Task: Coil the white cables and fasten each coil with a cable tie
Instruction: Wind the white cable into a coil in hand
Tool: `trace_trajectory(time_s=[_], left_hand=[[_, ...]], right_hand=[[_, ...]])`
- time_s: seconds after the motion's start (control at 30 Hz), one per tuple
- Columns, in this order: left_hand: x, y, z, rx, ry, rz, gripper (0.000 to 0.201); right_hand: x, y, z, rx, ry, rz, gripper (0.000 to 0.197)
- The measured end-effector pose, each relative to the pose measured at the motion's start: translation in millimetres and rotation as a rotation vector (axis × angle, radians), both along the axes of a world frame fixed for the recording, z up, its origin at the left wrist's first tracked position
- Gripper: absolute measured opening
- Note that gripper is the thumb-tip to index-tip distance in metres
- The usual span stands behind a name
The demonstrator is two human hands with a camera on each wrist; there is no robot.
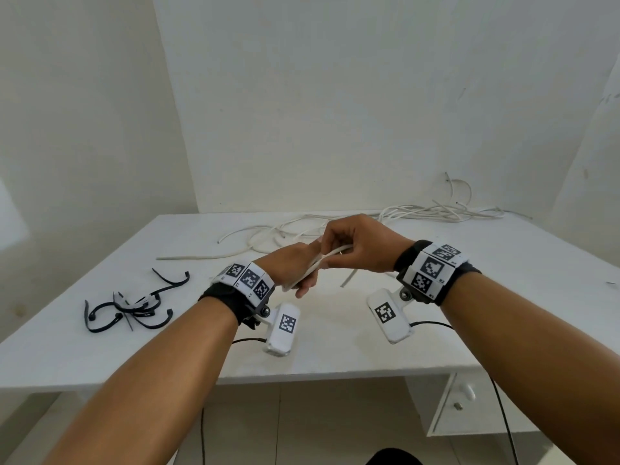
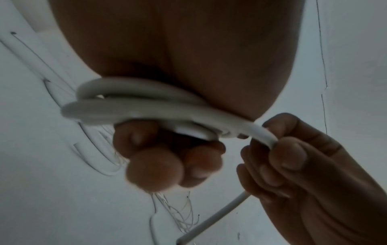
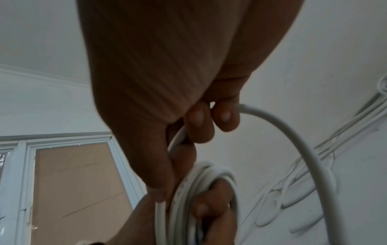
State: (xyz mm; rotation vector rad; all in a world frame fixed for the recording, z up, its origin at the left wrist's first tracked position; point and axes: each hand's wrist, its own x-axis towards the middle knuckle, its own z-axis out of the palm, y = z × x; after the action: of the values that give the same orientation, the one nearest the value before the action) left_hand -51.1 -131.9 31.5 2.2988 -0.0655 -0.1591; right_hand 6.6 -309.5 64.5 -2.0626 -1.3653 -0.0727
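- Wound round the left hand [image 1: 295,263], above the white table [image 1: 100,347]: a small coil of white cable [image 2: 130,106], several turns lying side by side.
- Likely light, smooth and springy; turns apt to fan open if let go, so best pinched across all turns at one spot.
- Left fingers [image 2: 155,169] curled, clamping the turns against the palm.
- Right hand [image 1: 362,245] pinching the free run of cable between thumb and fingertips, just beside the coil; tail [image 2: 211,220] hanging loose below.
- More loose white cables [image 1: 436,213] strewn at the table's far side.
- Black cable ties [image 1: 134,307] heaped at the left, well apart from both hands, untouched.
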Motion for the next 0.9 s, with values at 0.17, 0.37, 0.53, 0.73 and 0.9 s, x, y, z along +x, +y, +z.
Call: trace_trajectory(time_s=[0.17, 0.37, 0.53, 0.73, 0.9], left_hand=[[-7.4, -3.1, 3.3, -0.277, -0.007, -0.022, 0.063], [-10.8, -2.5, 4.8, -0.235, -0.065, -0.167, 0.044], [-16.7, -2.8, 6.7, -0.572, -0.045, -0.176, 0.026], [-23.4, -2.2, 20.6, -0.938, -0.07, -0.307, 0.03], [-23.2, 4.5, 28.1, -1.199, -0.12, -0.427, 0.044]], right_hand=[[7.3, -7.7, 8.1, 0.079, 0.114, -0.018, 0.02], [11.1, -7.7, 13.3, 0.11, 0.118, -0.041, 0.018], [18.0, -8.8, 16.0, 0.189, 0.151, -0.026, 0.011], [26.9, -2.1, 10.8, 0.503, 0.413, 0.072, 0.007], [16.7, 11.9, -4.8, 0.74, 0.485, 0.102, 0.011]])
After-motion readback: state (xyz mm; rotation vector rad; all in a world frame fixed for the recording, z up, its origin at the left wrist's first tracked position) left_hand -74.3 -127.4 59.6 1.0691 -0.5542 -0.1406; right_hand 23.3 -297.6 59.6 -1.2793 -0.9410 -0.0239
